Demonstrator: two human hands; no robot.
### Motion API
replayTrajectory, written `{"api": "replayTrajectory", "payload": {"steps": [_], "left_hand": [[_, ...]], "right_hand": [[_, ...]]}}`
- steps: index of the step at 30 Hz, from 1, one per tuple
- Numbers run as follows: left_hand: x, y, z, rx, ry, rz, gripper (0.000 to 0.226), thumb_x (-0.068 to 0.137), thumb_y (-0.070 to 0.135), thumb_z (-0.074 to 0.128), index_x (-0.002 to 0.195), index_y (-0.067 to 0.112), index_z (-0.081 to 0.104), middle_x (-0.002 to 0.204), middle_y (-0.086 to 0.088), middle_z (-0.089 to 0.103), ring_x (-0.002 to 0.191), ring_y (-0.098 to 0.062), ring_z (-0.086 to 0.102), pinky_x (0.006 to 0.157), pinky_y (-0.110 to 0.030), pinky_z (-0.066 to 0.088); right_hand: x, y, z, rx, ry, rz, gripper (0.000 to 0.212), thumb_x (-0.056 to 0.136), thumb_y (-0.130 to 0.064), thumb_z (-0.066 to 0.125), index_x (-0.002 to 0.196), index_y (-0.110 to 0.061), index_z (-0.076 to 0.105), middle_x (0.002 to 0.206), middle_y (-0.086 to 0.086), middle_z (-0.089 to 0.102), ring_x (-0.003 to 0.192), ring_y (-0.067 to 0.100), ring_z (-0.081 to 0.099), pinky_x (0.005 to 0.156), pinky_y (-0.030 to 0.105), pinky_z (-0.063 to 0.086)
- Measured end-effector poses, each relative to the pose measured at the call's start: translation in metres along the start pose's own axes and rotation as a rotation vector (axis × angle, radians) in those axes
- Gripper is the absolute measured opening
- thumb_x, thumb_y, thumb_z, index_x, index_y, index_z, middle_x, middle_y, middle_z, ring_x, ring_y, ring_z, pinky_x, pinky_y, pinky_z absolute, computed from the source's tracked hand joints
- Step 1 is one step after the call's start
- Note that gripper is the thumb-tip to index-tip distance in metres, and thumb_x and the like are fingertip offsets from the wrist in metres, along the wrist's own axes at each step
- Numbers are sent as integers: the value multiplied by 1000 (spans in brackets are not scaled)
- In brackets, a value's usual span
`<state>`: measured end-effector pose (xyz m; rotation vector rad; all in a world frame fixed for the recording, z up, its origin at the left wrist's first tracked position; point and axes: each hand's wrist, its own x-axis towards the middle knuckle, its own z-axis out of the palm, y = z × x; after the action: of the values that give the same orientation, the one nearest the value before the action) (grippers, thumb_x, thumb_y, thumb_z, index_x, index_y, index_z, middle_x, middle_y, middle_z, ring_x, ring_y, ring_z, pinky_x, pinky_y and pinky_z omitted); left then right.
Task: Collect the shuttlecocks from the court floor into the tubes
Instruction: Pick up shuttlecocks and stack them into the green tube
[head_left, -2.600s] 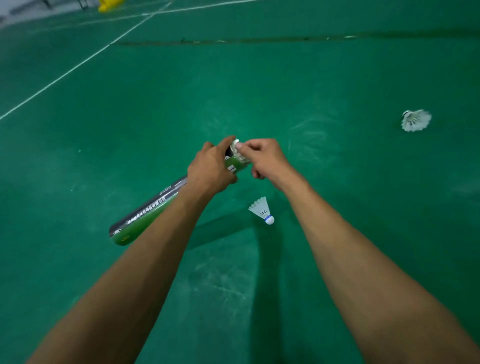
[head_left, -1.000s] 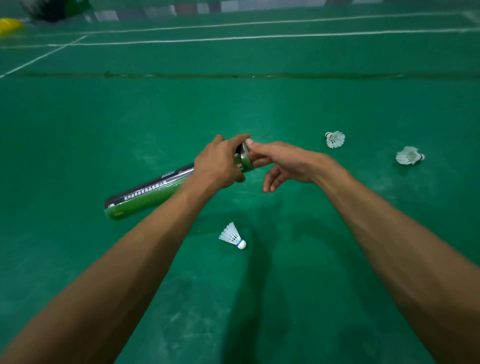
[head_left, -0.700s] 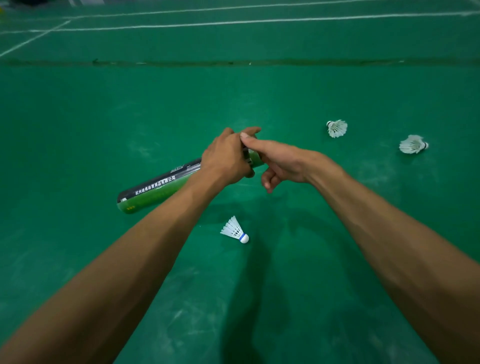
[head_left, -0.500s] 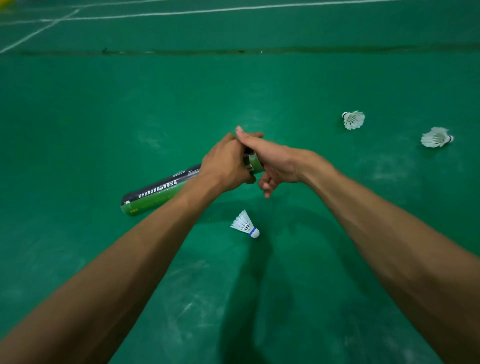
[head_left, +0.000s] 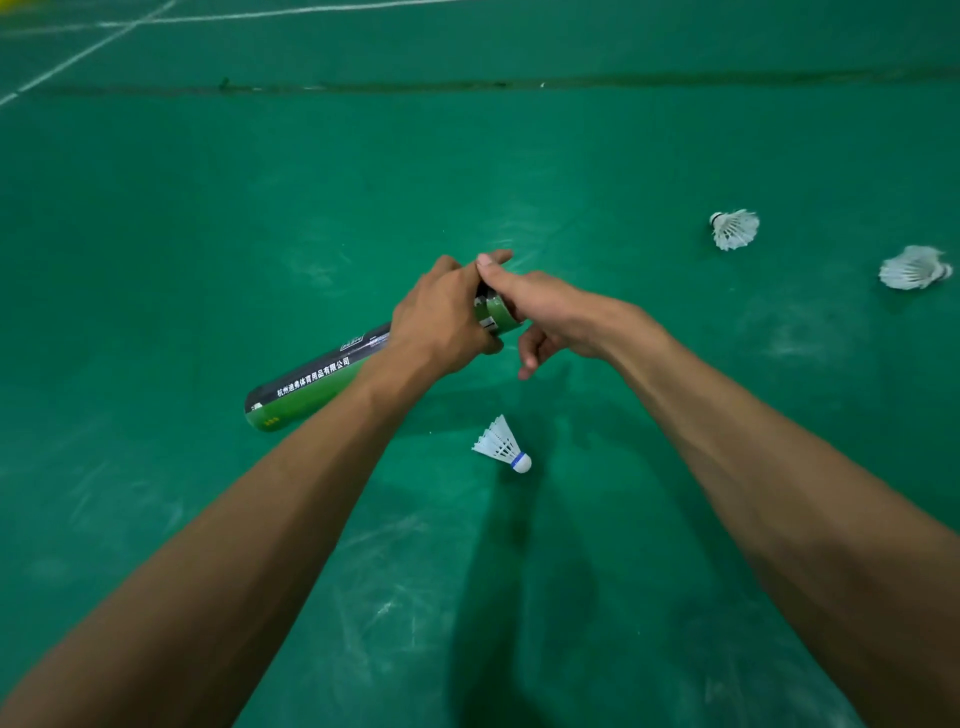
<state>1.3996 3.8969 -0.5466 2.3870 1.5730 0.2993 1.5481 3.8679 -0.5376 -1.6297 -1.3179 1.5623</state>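
A green and black shuttlecock tube (head_left: 311, 384) is held level above the court floor, its open end pointing right. My left hand (head_left: 441, 317) grips it near that end. My right hand (head_left: 550, 312) covers the tube's mouth with the palm, thumb stretched over the top and fingers hanging loosely below. What is inside the tube is hidden. A white shuttlecock with a blue band (head_left: 501, 446) lies on the floor just below my hands. Two more white shuttlecocks, one (head_left: 734, 228) nearer and one (head_left: 914, 267) at the edge of view, lie to the far right.
The green court floor (head_left: 208, 208) stretches all around, scuffed in places. A dark seam (head_left: 467, 83) crosses it at the back. White court lines (head_left: 78, 52) run in the top left corner.
My right hand pinched a shuttlecock at the tube's mouth, then pushed in with one finger; now its palm covers the mouth and that shuttlecock is out of sight. The left hand's grip is unchanged.
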Motion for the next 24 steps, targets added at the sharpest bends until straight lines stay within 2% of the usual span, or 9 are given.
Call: {"api": "replayTrajectory", "payload": {"steps": [4, 8, 11, 17, 19, 21, 24], "left_hand": [[-2, 0, 4, 0, -1, -1, 104, 68, 29, 89, 153, 51, 35, 121, -4, 53, 116, -29, 59, 88, -42, 50], [-5, -6, 4, 47, 4, 19, 104, 67, 27, 89, 154, 50, 35, 124, -6, 54, 116, -31, 58, 89, -44, 51], [-5, -10, 1, 36, 28, 23, 104, 66, 26, 88, 153, 50, 36, 126, -6, 54, 119, -31, 58, 93, -47, 52], [-8, -13, 6, -36, 47, 74, 105, 60, 30, 87, 150, 52, 38, 142, 1, 54, 127, -23, 57, 98, -47, 54], [-9, -15, 10, -72, 53, 96, 104, 60, 28, 87, 150, 50, 39, 145, 3, 53, 127, -21, 58, 99, -46, 54], [-9, -16, 13, -101, 60, 111, 102, 61, 26, 86, 150, 47, 41, 146, 4, 55, 127, -20, 59, 100, -45, 53], [-9, -20, 15, -95, 31, 103, 102, 62, 24, 84, 151, 48, 40, 147, 2, 54, 129, -21, 57, 102, -45, 52]], "right_hand": [[-1, -2, 1, 1, -66, 28, 60, 99, -72, 29, 106, -20, 57, 113, 7, 61, 37, 17, 35, 65, 45, 61], [5, -3, 2, -13, -154, 41, 72, 96, -78, 26, 124, -17, 54, 125, 14, 62, 37, 15, 30, 63, 42, 60], [10, -6, 7, 29, -219, 58, 76, 94, -80, 24, 132, -20, 50, 112, 8, 60, 40, 14, 27, 62, 41, 59], [11, -7, 6, 75, -340, 113, 84, 87, -88, 27, 134, -24, 53, 88, 3, 53, 46, 16, 33, 66, 46, 59], [9, -8, 4, 42, -375, 113, 86, 85, -89, 26, 134, -24, 52, 94, 5, 56, 45, 18, 38, 69, 48, 59], [10, -9, 4, 11, -368, 113, 86, 84, -90, 25, 137, -26, 49, 110, 7, 59, 45, 19, 44, 71, 50, 59], [16, -1, 10, 68, -333, 117, 87, 84, -89, 29, 143, -28, 43, 133, 9, 54, 45, 22, 51, 71, 50, 59]]}}
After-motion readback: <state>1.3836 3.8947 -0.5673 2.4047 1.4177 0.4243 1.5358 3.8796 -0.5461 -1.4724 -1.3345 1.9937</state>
